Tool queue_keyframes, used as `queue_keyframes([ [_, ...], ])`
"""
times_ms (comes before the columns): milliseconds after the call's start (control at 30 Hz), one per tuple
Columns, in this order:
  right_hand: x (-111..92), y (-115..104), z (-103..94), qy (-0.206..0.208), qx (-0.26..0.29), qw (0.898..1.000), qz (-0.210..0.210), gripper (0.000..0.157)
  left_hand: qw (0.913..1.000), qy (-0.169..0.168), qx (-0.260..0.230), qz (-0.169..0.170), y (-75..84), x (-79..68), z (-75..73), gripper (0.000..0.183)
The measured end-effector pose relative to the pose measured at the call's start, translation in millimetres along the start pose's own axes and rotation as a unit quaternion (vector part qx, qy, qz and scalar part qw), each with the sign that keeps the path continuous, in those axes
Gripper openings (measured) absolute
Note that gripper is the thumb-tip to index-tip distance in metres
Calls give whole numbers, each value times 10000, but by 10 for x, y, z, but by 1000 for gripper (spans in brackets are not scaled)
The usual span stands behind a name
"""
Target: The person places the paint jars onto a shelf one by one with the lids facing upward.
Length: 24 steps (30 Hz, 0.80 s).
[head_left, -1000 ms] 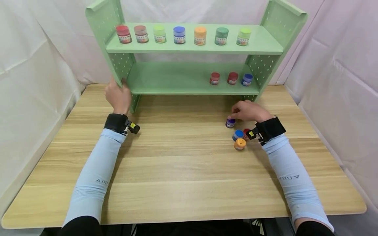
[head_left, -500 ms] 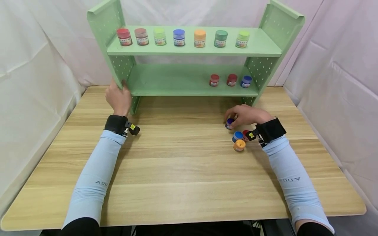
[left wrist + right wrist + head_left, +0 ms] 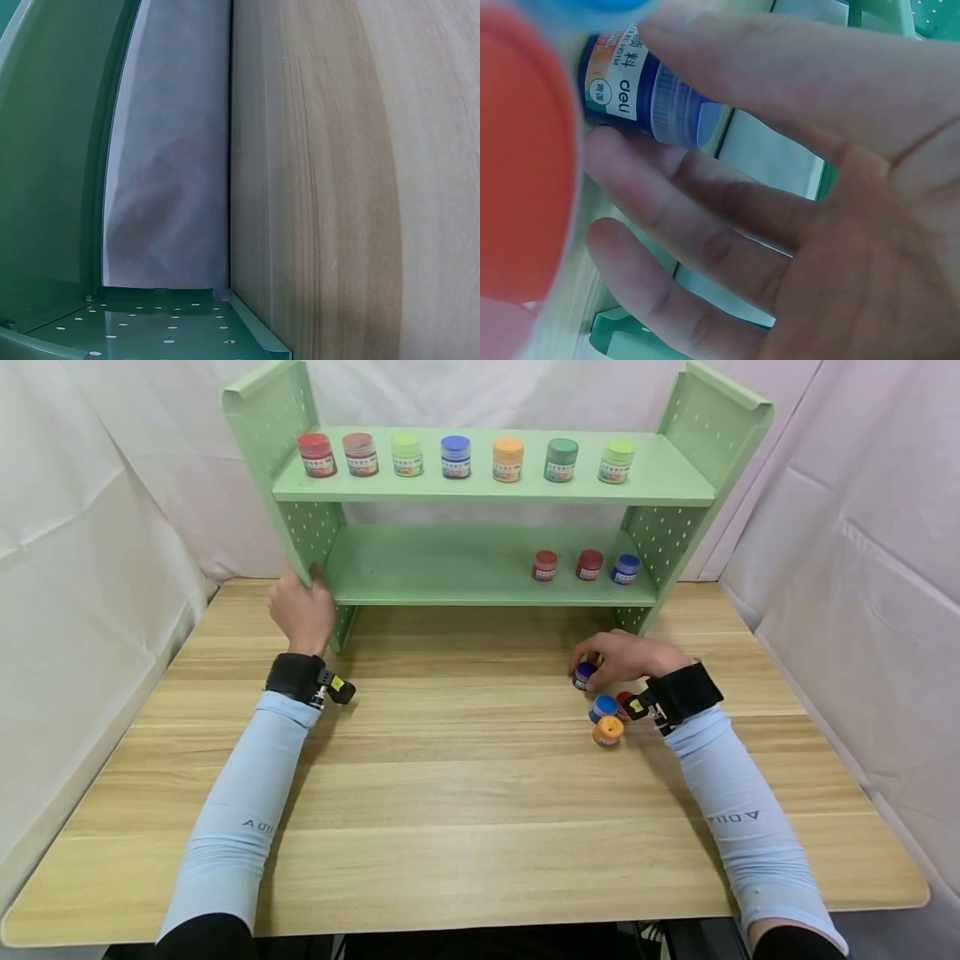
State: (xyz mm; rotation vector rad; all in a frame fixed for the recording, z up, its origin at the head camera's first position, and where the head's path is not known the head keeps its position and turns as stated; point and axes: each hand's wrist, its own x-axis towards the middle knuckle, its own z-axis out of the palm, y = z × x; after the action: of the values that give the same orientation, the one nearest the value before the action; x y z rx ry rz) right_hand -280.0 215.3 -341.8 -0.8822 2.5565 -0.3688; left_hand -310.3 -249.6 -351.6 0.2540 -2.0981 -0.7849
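My right hand holds a small purple paint jar that stands on the table, thumb on one side and fingertips on the other. The right wrist view shows the jar's label and ribbed lid between thumb and fingers. Just nearer to me are a blue-lidded jar, an orange-lidded jar and a red-lidded jar, the red one partly behind the wrist camera. My left hand grips the lower left side panel of the green shelf; its fingers are mostly hidden behind the panel.
Several paint jars, such as an orange one, line the upper shelf board. On the right of the lower board stand two red jars, one of them here, and a blue jar. White cloth surrounds the wooden table.
My right hand has come down from the purple jar's lid, and its thumb and fingers now lie round the jar's sides. The left hand stays on the panel.
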Motion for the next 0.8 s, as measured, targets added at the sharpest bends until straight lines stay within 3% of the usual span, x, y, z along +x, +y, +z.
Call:
queue_keyframes([
  [433,34,16,6,-27,-41,10000,-13,32,10000,73,-11,54,-22,9,14,29],
  [800,3,25,-5,217,-147,9995,-200,27,9999,68,-70,49,-18,-2,7,29],
])
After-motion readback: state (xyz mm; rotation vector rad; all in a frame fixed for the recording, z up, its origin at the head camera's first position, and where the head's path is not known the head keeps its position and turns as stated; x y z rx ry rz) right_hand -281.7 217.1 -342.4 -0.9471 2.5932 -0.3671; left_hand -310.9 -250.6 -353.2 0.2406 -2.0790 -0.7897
